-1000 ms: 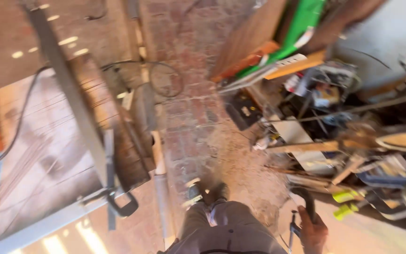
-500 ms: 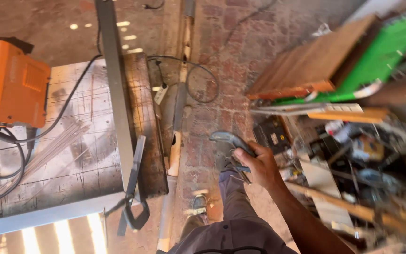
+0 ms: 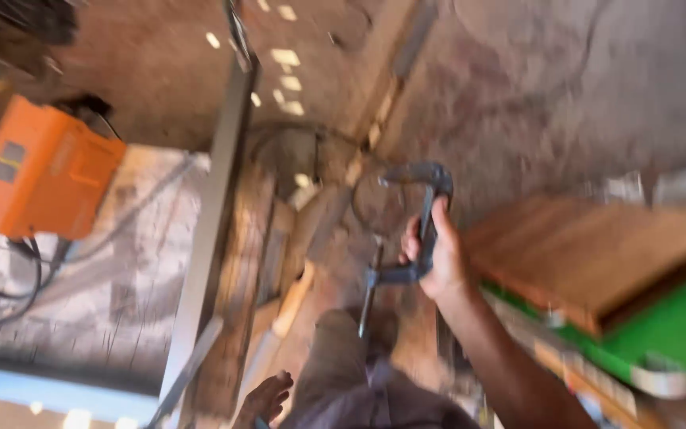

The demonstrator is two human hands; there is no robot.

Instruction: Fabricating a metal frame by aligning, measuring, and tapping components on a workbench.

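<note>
Far off to the left of our fingers sits a boxy orange machine (image 3: pixel 41 171), smooth-sided, with dark cables (image 3: pixel 1 270) curling out beneath it across a scuffed, pale table (image 3: pixel 97 318). Closer in, a long straight grey metal bar (image 3: pixel 212 214) runs up and down the view, flat and dull, beside rough wooden planks (image 3: pixel 252 262).

Low down, our left hand (image 3: pixel 262 400) shows only in part at the bottom edge, fingers (image 3: pixel 279 384) loosely spread and holding nothing we can see, just beside our grey trouser leg (image 3: pixel 335 373).

Now the centre: our right hand (image 3: pixel 438 258) is clenched around the dark grey metal C-clamp (image 3: pixel 414 230), gripping its straight spine. The clamp's curved jaw arches above our fingers (image 3: pixel 411 248), and its thin screw rod (image 3: pixel 368 298) hangs below them, slanting toward the worn brick floor (image 3: pixel 533 95). The clamp is held in the air, clear of the table.

To the right of the fingers lies a slab of warm brown wood (image 3: pixel 597 246), smooth-faced, resting on something bright green (image 3: pixel 660 318). The picture is blurred, so finer detail escapes us.
</note>
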